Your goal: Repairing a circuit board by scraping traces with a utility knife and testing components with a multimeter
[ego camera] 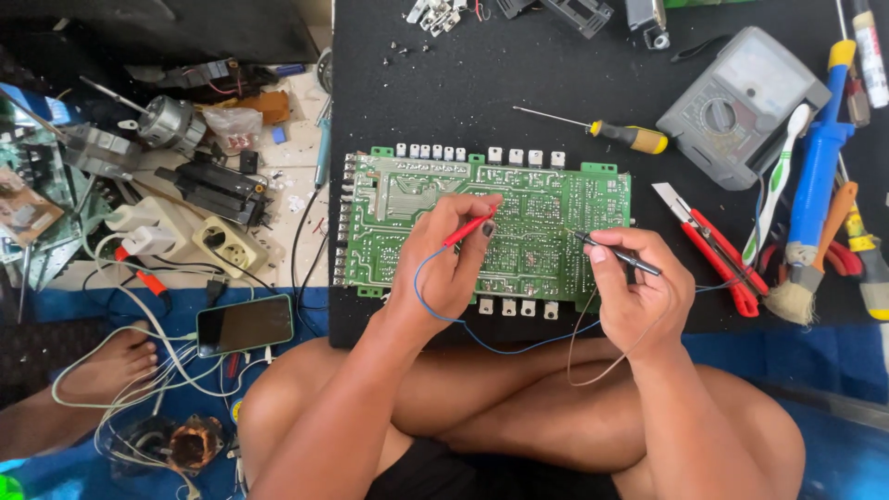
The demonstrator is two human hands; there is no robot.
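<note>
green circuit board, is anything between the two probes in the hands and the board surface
Nothing visible does. The left hand holds the red probe and the right hand the black probe, both tips directly over the bare green circuit board. The thin wires trail back toward the person, off the board.

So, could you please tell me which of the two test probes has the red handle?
The red probe is the one in the left hand, its tip on the green circuit board. The black probe, in the right hand, touches the board farther right.
</note>
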